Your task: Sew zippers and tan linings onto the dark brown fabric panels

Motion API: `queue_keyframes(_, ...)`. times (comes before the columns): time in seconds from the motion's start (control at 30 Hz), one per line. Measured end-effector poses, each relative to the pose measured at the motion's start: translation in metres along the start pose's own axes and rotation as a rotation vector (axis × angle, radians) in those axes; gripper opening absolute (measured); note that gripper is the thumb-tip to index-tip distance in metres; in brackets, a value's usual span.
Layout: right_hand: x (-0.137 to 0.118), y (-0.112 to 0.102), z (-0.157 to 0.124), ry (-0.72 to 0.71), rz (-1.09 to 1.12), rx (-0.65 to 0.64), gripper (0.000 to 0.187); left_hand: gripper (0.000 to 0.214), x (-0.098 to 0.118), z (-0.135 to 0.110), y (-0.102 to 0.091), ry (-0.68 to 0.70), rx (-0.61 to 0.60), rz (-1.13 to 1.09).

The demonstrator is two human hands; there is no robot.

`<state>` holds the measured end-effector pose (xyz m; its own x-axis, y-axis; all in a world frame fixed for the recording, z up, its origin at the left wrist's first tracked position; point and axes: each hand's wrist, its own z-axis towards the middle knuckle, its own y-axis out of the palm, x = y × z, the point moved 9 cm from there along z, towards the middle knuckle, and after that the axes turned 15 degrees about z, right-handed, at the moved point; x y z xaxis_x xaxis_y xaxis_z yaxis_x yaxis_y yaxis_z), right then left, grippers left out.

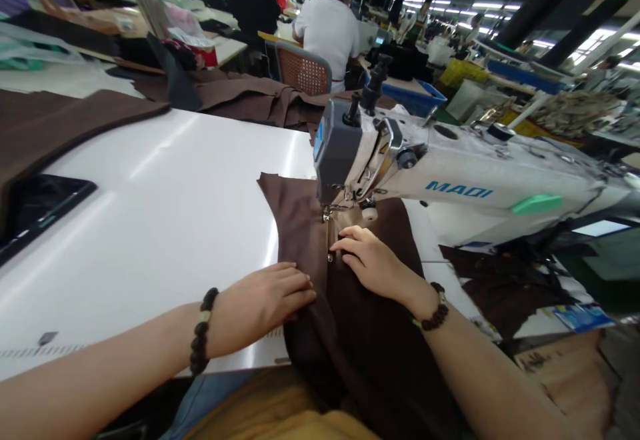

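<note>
Evenly guide the brown cloth flat beneath the sewing machine, right hand loosely spread, left hand at the cloth's left edge, its grip hard to tell

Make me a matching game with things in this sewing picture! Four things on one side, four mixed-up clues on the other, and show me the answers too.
Things
1. sewing machine
2. cloth
3. right hand
4. chair

Clues
A. nearer the sewing machine than the left hand
B. full of little holes, behind someone in a white shirt
C. dark brown, under both hands
D. white, with blue letters

Right pairs
1-D, 2-C, 3-A, 4-B
</note>
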<state>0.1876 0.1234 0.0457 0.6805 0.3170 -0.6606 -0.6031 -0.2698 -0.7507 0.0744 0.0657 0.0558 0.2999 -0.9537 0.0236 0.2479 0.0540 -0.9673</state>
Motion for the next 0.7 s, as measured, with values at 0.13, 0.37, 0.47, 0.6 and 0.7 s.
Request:
queue_keyframes(0.13,-0.005,0.005,0.001,-0.016,-0.027,-0.050,0.028,0.034,-0.008,0.001,-0.013,-0.018,0.111,-0.017)
queue_keyframes(0.37,-0.012,0.014,0.003,0.072,-0.131,-0.199,0.014,0.033,-0.006,0.003,-0.025,-0.015,0.185,-0.014)
queue_keyframes(0.47,-0.014,0.009,-0.002,0.036,0.010,-0.151,0.019,0.035,-0.004,0.000,-0.019,-0.008,0.140,-0.019)
queue_keyframes(0.6,-0.007,0.002,-0.033,0.056,0.088,0.094,0.010,0.027,0.003,-0.018,-0.014,-0.078,0.150,0.026)
queue_keyframes(0.7,-0.024,0.035,-0.067,-0.023,0.085,-0.086,0.030,0.024,0.023,-0.033,-0.010,-0.079,0.149,0.046)
